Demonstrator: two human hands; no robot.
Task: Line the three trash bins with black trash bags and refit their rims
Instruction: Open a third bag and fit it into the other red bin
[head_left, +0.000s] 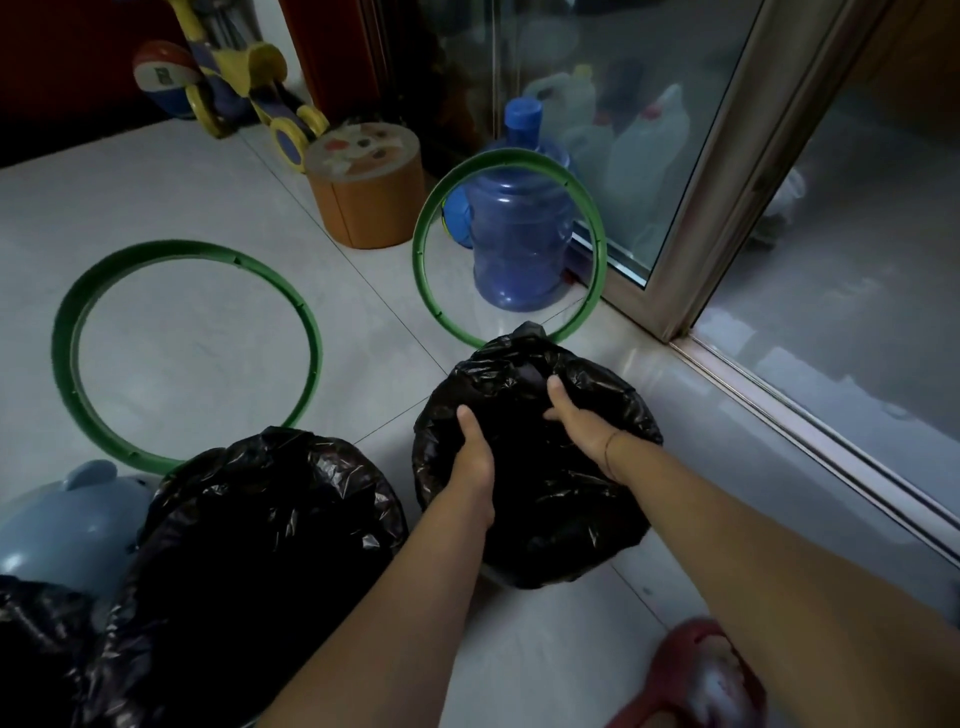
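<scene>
On the tiled floor: three bins bagged or being bagged, no rim refitted yet.

At the lower left edge of the frame a bit of black plastic shows, likely the first bin's bag, though the bin itself is cut off. Just right of it, the middle bin wears a black bag draped over its mouth, with no rim on it. Above it a green rim lies flat on the tiles; a second green rim stands tilted against a blue water jug at centre. A third rim is not visible. Right of centre, the third bin is covered by its bag; the left hand presses into the plastic with fingers hidden inside, while the right hand pinches a fold of it. By my reading, bagging is nearly finished and all rim fitting remains.
</scene>
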